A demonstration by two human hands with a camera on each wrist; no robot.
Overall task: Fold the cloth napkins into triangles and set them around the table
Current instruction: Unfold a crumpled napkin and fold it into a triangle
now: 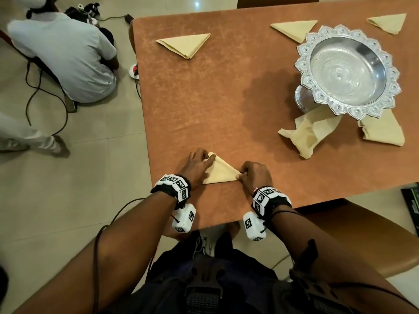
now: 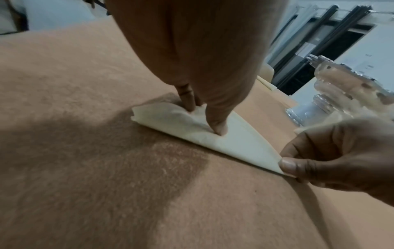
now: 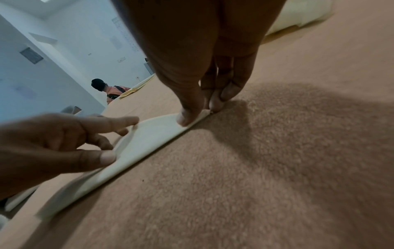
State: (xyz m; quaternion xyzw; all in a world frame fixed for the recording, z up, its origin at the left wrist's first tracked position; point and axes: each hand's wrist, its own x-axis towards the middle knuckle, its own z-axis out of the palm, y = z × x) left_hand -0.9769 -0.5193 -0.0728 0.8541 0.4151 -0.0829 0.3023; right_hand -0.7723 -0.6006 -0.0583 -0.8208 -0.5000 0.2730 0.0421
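A cream cloth napkin, folded into a triangle, lies flat near the table's front edge. My left hand presses its left side with straight fingers; in the left wrist view the thumb and a fingertip push down on the cloth. My right hand pinches the right corner, and its thumb lies on the napkin with the fingers curled at the tip. Three folded triangles lie along the far side.
A silver pedestal bowl stands at the right on the brown table. A loose crumpled napkin and another folded napkin lie by its foot. A person crouches on the floor at left among cables. A chair is at right.
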